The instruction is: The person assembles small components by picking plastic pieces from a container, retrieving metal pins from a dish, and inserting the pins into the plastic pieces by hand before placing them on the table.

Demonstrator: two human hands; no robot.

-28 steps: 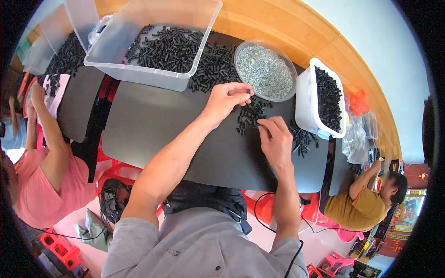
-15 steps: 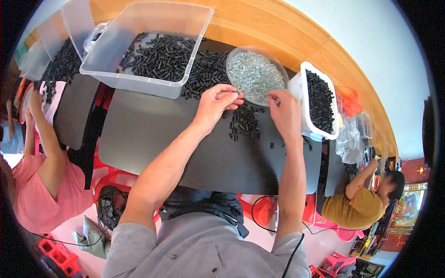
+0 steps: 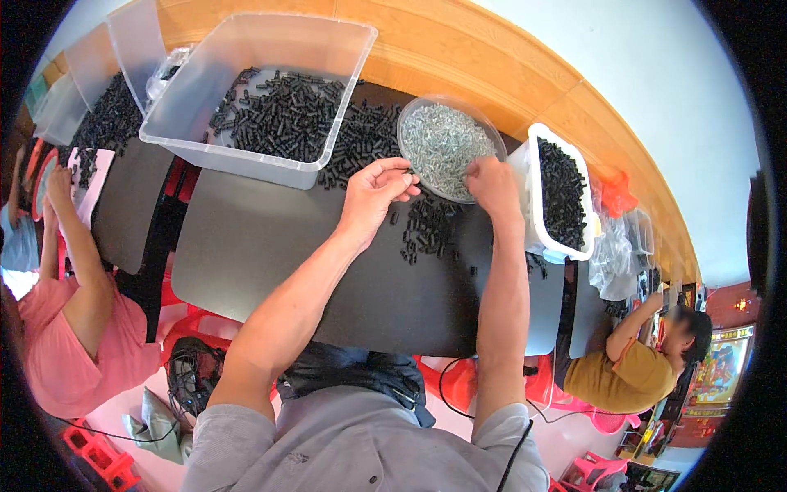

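Observation:
My left hand (image 3: pixel 377 197) is closed in a pinch on a small black plastic piece (image 3: pixel 409 171), just left of a round clear bowl (image 3: pixel 402 131). The bowl is heaped with small shiny silvery parts (image 3: pixel 449 141). At its right rim is my right hand (image 3: pixel 496 187), with the fingers closed and the fingertips over the silvery parts. Whatever lies between those fingertips is too small to make out. Below the bowl, a loose pile of black plastic pieces (image 3: pixel 429 227) lies on the dark table (image 3: pixel 270 238).
A large clear bin (image 3: pixel 238 156) of black pieces stands at the left back, with more pieces heaped beside it. On the right is a white tub (image 3: pixel 537 197) of black pieces. One person (image 3: pixel 82 320) works at the left, another (image 3: pixel 631 369) at the right.
My right hand has come in over the bowl's right rim, its fingertips now at the silvery parts. My left hand stays near the bowl, still pinching the black piece. The view has shifted slightly.

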